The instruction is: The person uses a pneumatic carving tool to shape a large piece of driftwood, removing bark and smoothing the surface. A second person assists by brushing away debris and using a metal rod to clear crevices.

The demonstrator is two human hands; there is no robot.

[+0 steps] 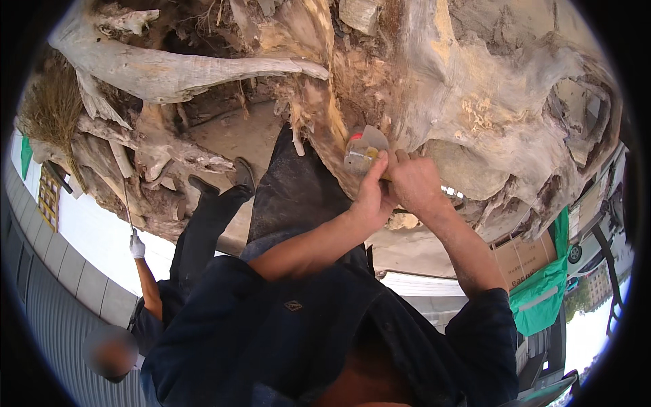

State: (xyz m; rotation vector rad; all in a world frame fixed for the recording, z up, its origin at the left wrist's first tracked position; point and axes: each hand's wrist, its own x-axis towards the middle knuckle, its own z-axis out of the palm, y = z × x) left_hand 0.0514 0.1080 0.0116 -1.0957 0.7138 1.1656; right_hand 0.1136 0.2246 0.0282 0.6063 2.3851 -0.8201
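Both hands are closed together around a hand grinder [363,157] with a round greyish head, a bit of red and a yellowish body. My left hand [374,202] grips it from the near side, thumb pointing up along the tool. My right hand [415,182] wraps its back part, beside the left. A shiny metal fitting [452,193] shows by my right wrist. The head is close against a big weathered tree root [332,125]; whether it touches the wood cannot be made out. My fingers hide much of the grinder body.
Gnarled roots spread across the far side, with a pale branch [183,73] jutting out on the left. A co-worker's gloved hand [137,245] holds a thin rod at the left. Green sheeting [539,302] and a cardboard box [522,258] stand at the right.
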